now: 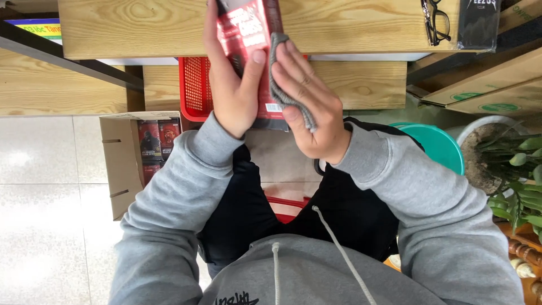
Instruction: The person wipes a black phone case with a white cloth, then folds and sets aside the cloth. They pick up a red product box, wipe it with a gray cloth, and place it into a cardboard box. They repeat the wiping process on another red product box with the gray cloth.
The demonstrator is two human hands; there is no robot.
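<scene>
My left hand (231, 79) grips a flat red and black box (248, 28) from its left side, thumb lying across the front. My right hand (307, 101) presses a folded grey cloth (285, 85) against the box's right edge and lower front. The box is held up in front of me over a red plastic basket (195, 87), above my lap. Its top runs out of the frame.
A wooden table (141, 25) lies ahead with black glasses (436, 22) and a dark packet (479, 22) on it. An open cardboard carton (121, 164) with several similar boxes sits on the tiled floor at left. A teal stool (440, 147) and potted plant (508, 164) stand at right.
</scene>
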